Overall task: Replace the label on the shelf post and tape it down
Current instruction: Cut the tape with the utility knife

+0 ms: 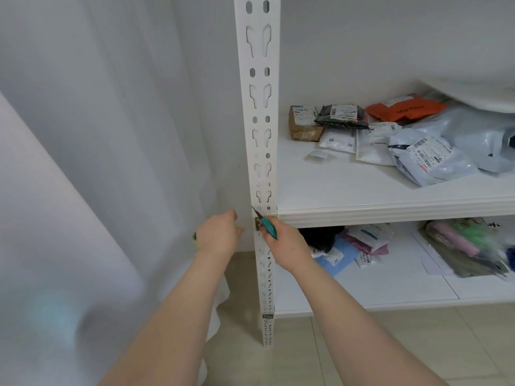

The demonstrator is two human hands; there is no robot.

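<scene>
Our right hand (281,242) grips a teal knife (269,228) at the label (258,223), stuck on the post (261,114) just left of the shelf (390,215) edge, thin paper that likely tears, best peeled from a corner; whether our left hand (217,235) holds anything we cannot tell.

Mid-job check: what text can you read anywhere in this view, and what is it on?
"MIST", the rest blurred: orange parcel on the upper shelf.
Small label low on the shelf post: too blurred to read.
Shipping labels on the upper-shelf parcels: print too small to read.
Teal-handled tool in the right hand: no text visible.
</scene>
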